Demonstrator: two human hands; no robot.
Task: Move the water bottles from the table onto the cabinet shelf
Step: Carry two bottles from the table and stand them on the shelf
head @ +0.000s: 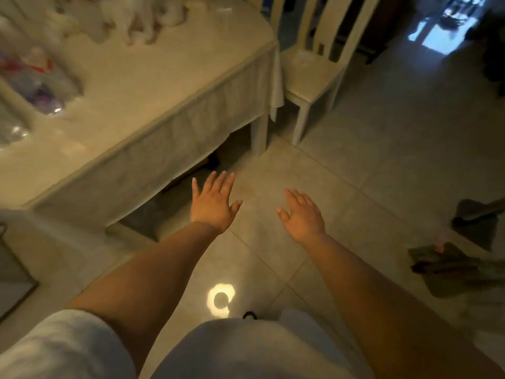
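My left hand (214,205) and my right hand (302,214) are stretched out over the tiled floor with fingers straight, holding nothing. The table (142,86), under a pale cloth, fills the upper left, to the left of my left hand. On its far left lies a blurred plastic-wrapped pack of water bottles (41,83) with red and purple labels. Another shiny wrapped bundle (12,129) shows at the left edge. No cabinet shelf is in view.
A pale wooden chair (314,75) stands at the table's right end. Blurred white figures (142,17) sit at the table's back. Dark cloths and a mop-like object (464,242) lie on the floor at right. A framed panel (13,283) leans at lower left.
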